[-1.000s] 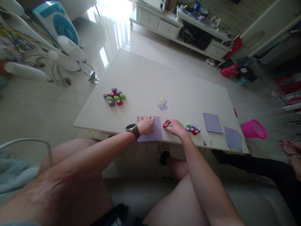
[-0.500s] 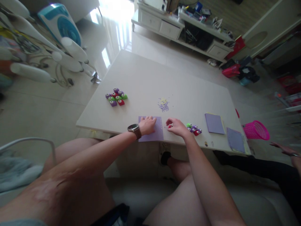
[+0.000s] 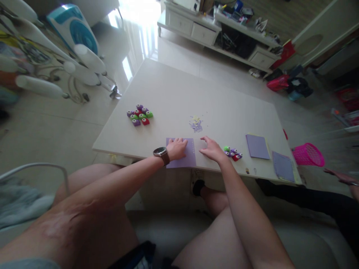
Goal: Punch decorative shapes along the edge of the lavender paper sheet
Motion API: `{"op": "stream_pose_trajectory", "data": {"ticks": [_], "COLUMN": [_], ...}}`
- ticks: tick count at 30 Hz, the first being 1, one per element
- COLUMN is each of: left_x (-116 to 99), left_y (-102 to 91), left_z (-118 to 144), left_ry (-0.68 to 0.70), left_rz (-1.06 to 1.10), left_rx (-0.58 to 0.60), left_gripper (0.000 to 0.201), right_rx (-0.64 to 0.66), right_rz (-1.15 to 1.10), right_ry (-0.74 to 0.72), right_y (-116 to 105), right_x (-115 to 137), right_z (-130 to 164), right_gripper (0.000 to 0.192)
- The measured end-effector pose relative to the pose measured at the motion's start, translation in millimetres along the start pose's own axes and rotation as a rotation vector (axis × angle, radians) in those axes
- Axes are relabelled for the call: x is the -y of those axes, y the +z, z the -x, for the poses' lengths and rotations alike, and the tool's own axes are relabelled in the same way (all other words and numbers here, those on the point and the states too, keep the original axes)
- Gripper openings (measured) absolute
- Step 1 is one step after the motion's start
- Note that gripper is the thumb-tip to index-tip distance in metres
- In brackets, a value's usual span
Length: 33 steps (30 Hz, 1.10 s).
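My left hand [image 3: 177,148] lies flat, fingers spread, on a purple sheet of paper [image 3: 188,161] at the table's near edge. Small punched holes run down the sheet's right side. To the right of the paper, my right hand [image 3: 211,148] is held with thumb and fingers apart, and I see nothing between them. Just beyond its wrist stands a group of small purple, green and red craft punches [image 3: 232,153] with round white tops. A larger group of similar punches [image 3: 139,115] sits on the left. Paper bits [image 3: 197,124], yellow and purple, lie in a pile ahead of my hands.
Stacks of purple paper [image 3: 257,146] and more sheets [image 3: 283,166] lie on the table's [image 3: 174,89] right end. Two small items [image 3: 247,170] are near the front edge. A pink basket [image 3: 308,154] stands beyond the table, near another person's hand [image 3: 340,176].
The red punch in my right fingers is no longer seen there, and those fingers have spread apart. My left hand stays on the paper.
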<state>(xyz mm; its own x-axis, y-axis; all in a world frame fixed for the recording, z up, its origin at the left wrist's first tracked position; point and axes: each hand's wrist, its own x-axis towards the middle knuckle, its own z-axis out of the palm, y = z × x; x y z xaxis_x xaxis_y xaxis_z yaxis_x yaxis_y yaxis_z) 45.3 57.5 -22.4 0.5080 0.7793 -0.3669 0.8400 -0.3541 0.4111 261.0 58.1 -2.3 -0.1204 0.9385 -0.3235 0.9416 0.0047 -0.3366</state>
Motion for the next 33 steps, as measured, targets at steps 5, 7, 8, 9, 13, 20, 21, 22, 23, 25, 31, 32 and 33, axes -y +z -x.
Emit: {"op": "stream_pose_trajectory", "data": {"ticks": [5,7,8,9,13,20,21,22,23,25,31,32,33], "left_x": [-1,0,0,0,0,2,3,4,4,5,8,8,9], "left_y": [-1.1,-0.3,0.3,0.8,0.4,-8.9,-8.8,-8.0,-6.6,-2.9,1.3,0.5,-0.3], "left_z": [0,0,0,-1,-1,-6,-8,-11,-14,-18,-21,-20,-19], "left_ry": [-0.003,0.001,0.003,0.007,0.025,0.137,0.168,0.201,0.231,0.273,0.281,0.28,0.281], "left_rz": [-0.005,0.001,0.004,0.007,0.016,0.225,0.29,0.351,0.403,0.484,0.541,0.535,0.531], "left_rx": [0.006,0.007,0.006,0.004,-0.013,-0.163,-0.186,-0.204,-0.218,-0.236,-0.229,-0.222,-0.216], "left_gripper": [0.043,0.044,0.044,0.044,0.041,0.037,0.037,0.036,0.034,0.03,0.027,0.027,0.027], "right_rx": [0.017,0.049,0.075,0.098,0.085,-0.027,-0.035,-0.043,-0.05,-0.059,-0.076,-0.084,-0.09], "right_rz": [0.104,0.14,0.146,0.146,0.113,-0.212,-0.262,-0.304,-0.341,-0.404,-0.393,-0.369,-0.348], "right_ry": [-0.002,0.033,0.051,0.065,0.053,-0.062,-0.068,-0.074,-0.085,-0.116,-0.143,-0.141,-0.143], "right_y": [0,1,2,2,2,3,4,5,6,8,9,9,9], "right_x": [-10,-11,-11,-11,-6,13,16,19,21,25,27,27,27], "right_z": [1,2,3,3,4,3,3,3,3,3,5,5,5], "right_gripper": [0.033,0.03,0.029,0.027,0.018,0.018,0.018,0.019,0.019,0.018,0.016,0.015,0.015]}}
